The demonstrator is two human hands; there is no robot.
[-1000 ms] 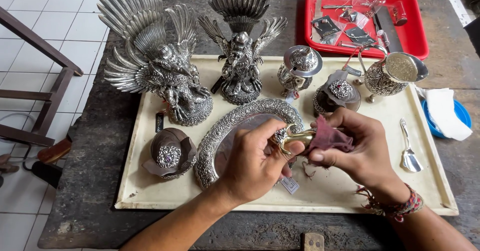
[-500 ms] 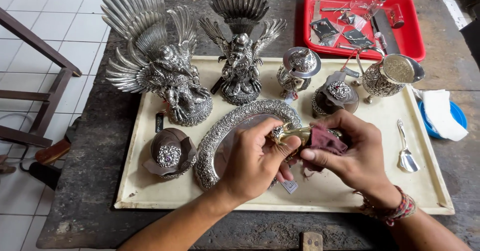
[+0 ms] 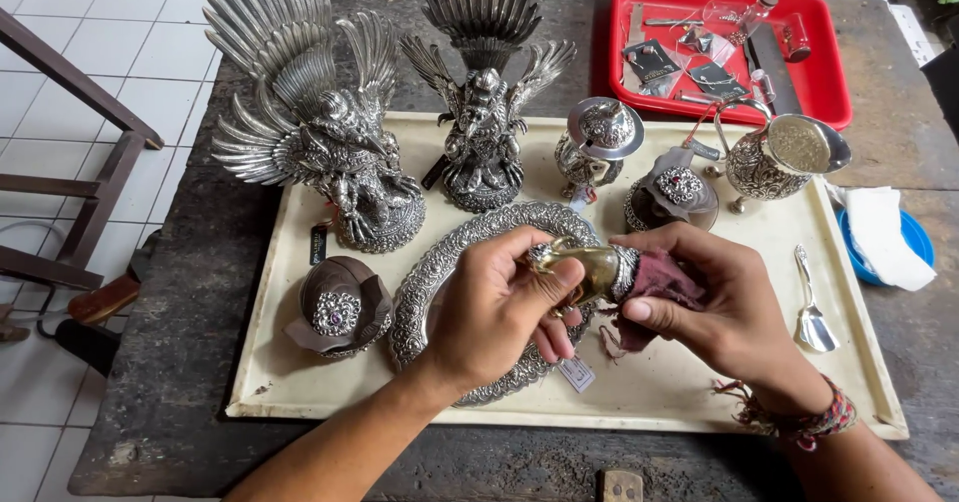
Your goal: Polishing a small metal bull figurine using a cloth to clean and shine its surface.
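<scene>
- On our tray [image 3: 300, 392], two winged statues [image 3: 320, 132] stand along the far edge.
- The spoon [image 3: 811, 312] lies near the right edge, the oval platter [image 3: 440, 272] mid-tray.
- Behind the tray's far right corner sits a smaller tray [image 3: 834, 72].

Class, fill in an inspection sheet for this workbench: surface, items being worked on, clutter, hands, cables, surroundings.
Surface: dark worn table bearing a cream tray.
Job's things: small brass and silver piece, dark red cloth pressed against it.
Clutter: two winged silver statues, oval silver plate, lidded pots, silver cup, spoon, red tray of small parts, blue dish with white tissue.
Grippers: left hand holds the piece; right hand holds the cloth.
Cables: nothing seen.
Surroundings: white tiled floor, wooden frame at left.
</scene>
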